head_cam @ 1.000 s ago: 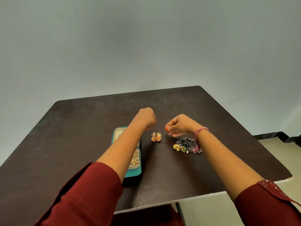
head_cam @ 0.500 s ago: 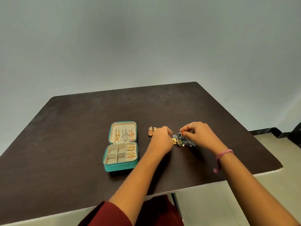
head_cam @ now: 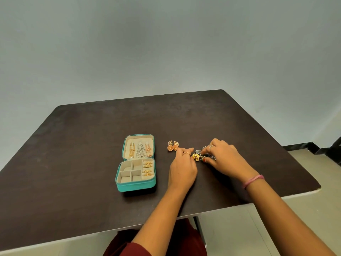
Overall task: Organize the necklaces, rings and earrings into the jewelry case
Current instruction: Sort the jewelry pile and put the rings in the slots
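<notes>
Fingertips of both hands meet at the loose pile [head_cam: 203,156] of earrings, approx centre-right of the table [head_cam: 73,145]. Left hand [head_cam: 182,168] has fingers curled, tips at the yellow flower piece [head_cam: 195,157] on the pile's 9 o'clock edge; whether it's actually pinched or just touched, can't tell. Right hand [head_cam: 224,159] is curled over the pile from 3 o'clock, fingers bent round the dark pieces, thumb under at 6 o'clock; looks like a grip on the cluster, but the contact is hidden. Orange pair [head_cam: 172,146] sits apart at 10 o'clock of the left hand, untouched. Case [head_cam: 136,162] lies open well off at 9 o'clock: necklaces [head_cam: 140,150] hang in the lid, rings [head_cam: 147,169] fill the right-hand slots, the sq compartments look bare. Risks, imo: pieces seem tangled, so lifting one may drag others and drop them on the table or off its near edge; hooks could snag or bend if pulled hard; pairs may get split across compartments if sorted in a rush.
</notes>
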